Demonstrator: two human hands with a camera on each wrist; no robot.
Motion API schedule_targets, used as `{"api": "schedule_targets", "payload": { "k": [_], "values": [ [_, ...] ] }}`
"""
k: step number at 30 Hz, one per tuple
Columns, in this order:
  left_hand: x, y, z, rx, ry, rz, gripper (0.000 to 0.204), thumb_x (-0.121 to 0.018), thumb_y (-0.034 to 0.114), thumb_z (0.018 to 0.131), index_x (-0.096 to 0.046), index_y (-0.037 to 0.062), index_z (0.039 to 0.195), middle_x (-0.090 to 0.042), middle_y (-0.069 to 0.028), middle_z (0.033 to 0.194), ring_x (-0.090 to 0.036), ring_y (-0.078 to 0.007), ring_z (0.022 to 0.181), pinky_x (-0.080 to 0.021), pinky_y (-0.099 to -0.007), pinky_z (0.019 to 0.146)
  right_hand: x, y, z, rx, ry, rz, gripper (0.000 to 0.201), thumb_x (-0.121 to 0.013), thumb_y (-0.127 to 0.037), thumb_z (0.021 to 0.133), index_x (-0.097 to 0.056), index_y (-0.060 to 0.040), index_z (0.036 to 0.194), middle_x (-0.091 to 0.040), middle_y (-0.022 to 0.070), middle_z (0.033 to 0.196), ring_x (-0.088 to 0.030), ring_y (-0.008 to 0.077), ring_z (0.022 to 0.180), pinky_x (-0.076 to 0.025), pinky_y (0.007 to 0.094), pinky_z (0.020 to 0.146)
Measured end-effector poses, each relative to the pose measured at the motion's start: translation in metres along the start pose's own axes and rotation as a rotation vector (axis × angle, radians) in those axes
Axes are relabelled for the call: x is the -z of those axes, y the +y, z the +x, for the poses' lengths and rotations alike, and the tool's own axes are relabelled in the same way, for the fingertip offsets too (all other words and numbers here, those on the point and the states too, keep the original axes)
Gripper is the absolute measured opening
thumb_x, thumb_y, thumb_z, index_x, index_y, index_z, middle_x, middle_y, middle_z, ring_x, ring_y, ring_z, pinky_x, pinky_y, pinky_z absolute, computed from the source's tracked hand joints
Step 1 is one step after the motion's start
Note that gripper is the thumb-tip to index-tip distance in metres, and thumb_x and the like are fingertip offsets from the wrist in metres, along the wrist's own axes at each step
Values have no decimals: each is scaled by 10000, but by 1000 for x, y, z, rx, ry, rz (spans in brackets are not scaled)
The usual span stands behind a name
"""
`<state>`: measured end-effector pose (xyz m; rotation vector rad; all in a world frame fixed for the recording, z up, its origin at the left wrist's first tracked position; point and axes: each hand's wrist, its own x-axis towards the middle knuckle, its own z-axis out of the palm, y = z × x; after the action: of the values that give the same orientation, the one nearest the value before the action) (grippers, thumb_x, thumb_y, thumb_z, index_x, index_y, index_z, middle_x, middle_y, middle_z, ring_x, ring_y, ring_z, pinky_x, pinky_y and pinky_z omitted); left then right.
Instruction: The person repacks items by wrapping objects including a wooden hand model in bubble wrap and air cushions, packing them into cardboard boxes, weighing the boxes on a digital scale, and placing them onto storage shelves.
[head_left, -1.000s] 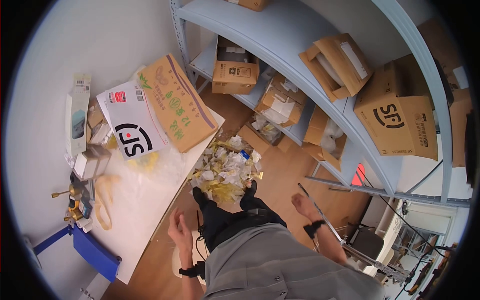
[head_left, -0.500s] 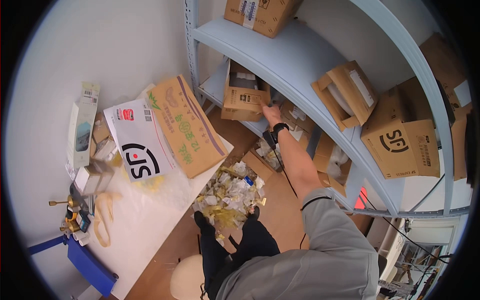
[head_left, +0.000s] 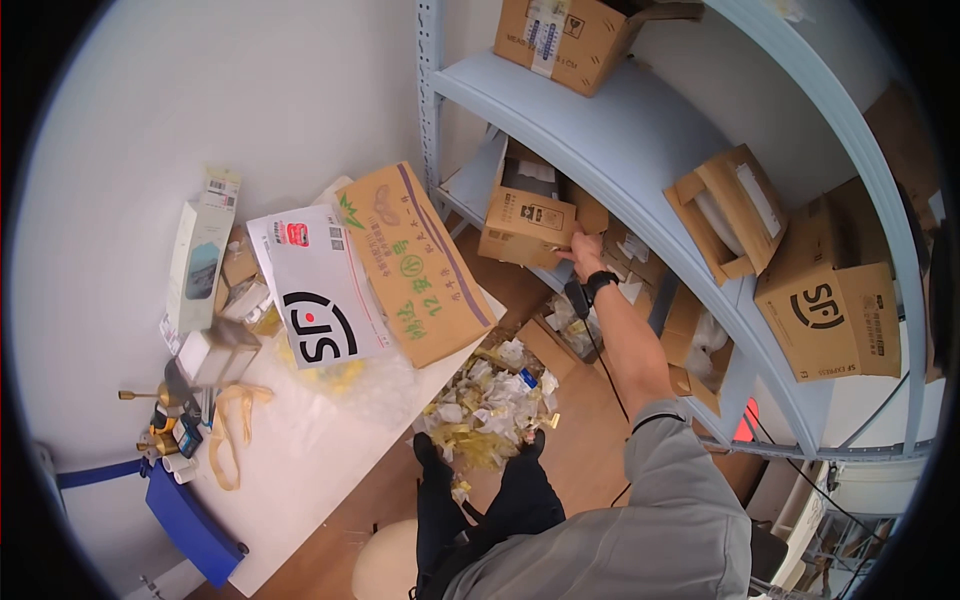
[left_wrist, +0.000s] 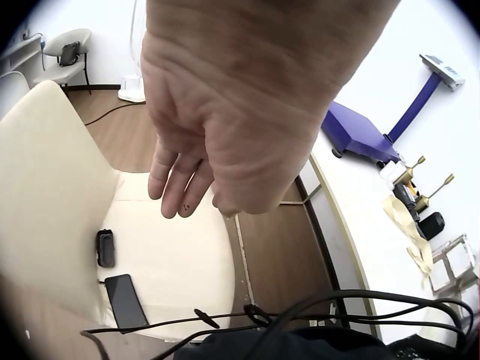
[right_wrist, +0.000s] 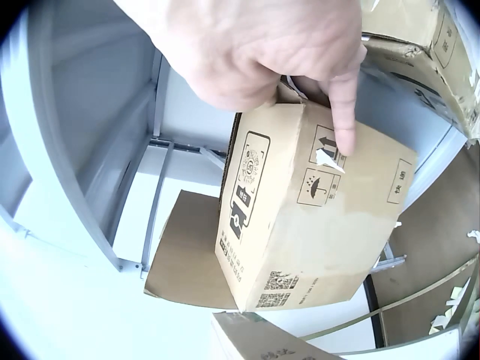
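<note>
Here, right grip [head_left: 587, 254], holding cardboard box [right_wrist: 330, 225]

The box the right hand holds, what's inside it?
Inside the box, something dark grey and something whitish show near the opening. Anything deeper is hidden by its front.

the blue-grey shelves [head_left: 640, 112] carry several cardboard boxes [head_left: 528, 214].

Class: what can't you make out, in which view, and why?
Head: upper box, top cut off by the edge.
Head: fine print on the SF box, too small.
Left wrist: part of the near chair, behind the left hand.
Right wrist: most fingers of the right hand, behind the hand itself.
Right wrist: inside of the gripped box, behind its walls.
</note>
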<state>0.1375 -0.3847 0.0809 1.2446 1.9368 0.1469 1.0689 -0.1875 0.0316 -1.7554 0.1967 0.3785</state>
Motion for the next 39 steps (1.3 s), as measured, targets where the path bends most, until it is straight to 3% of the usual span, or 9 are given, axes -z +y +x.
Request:
{"api": "schedule_targets", "payload": {
  "k": [5,11,13,16,21,27,32,37,39],
  "values": [
    [0,10,-28,31,-19,-105,347,-595,192,1032,-625,-8,1314,-748,-207,1048,-726,-250,942,-568,-372,825,21,-17,-27,-47,-157,47,476,-641,-263,997,-563,108,1285,-682,207,1149,-738,305,929,-683,374,632],
    [-6,80,7,-159,-11,-89,317,-593,137,1027,-618,-25,1299,-738,-186,1033,-725,-262,950,-567,-338,859,60,-7,-55,-10,-295,87,380,-577,-200,1034,-539,33,1331,-677,168,1189,-729,315,992,-683,385,658],
    [-4,107,12,-160,-62,-33,296,-596,95,1013,-631,-48,1270,-719,-226,1080,-708,-324,1003,-553,-386,905,86,-2,-70,-15,-326,85,381,-580,-210,1038,-545,26,1335,-677,167,1203,-730,311,990,-676,380,668],
    [-23,81,29,-296,15,-66,276,-612,72,990,-634,7,1257,-738,-157,915,-721,-193,837,-562,-328,743,124,11,-87,-82,-414,83,414,-596,-253,1041,-556,13,1355,-676,170,1242,-731,305,996,-657,364,711],
    [-31,118,27,-357,28,-9,269,-630,108,983,-660,15,1234,-750,-205,955,-752,-282,914,-595,-373,807,190,22,-125,-86,-402,84,460,-618,-294,1034,-557,24,1362,-687,162,1231,-733,300,989,-652,363,747],
    [-44,130,1,-302,83,-101,280,-638,141,978,-669,30,1233,-749,-219,968,-745,-320,941,-590,-389,836,261,56,-166,-58,-428,39,456,-651,-296,1023,-552,-17,1370,-684,132,1229,-729,286,990,-652,361,693],
    [-61,68,-74,-174,172,-78,294,-611,129,998,-647,0,1259,-760,-195,994,-757,-252,925,-585,-360,831,313,62,-229,-54,-454,-90,505,-683,-290,1003,-520,-30,1404,-638,114,1295,-710,253,1028,-659,386,681],
    [-79,28,-130,126,197,-283,298,-609,190,1009,-671,-16,1216,-761,-177,962,-751,-226,894,-587,-339,831,328,42,-290,-64,-595,-186,503,-679,-294,1002,-505,-29,1393,-641,140,1256,-713,256,1004,-653,366,655],
    [-75,44,-109,101,152,-352,315,-600,213,1023,-669,-24,1219,-760,-172,976,-750,-221,908,-587,-332,836,315,18,-323,-64,-625,-242,518,-683,-296,999,-499,-24,1400,-637,143,1254,-702,245,1025,-649,357,662]
  ]
}}
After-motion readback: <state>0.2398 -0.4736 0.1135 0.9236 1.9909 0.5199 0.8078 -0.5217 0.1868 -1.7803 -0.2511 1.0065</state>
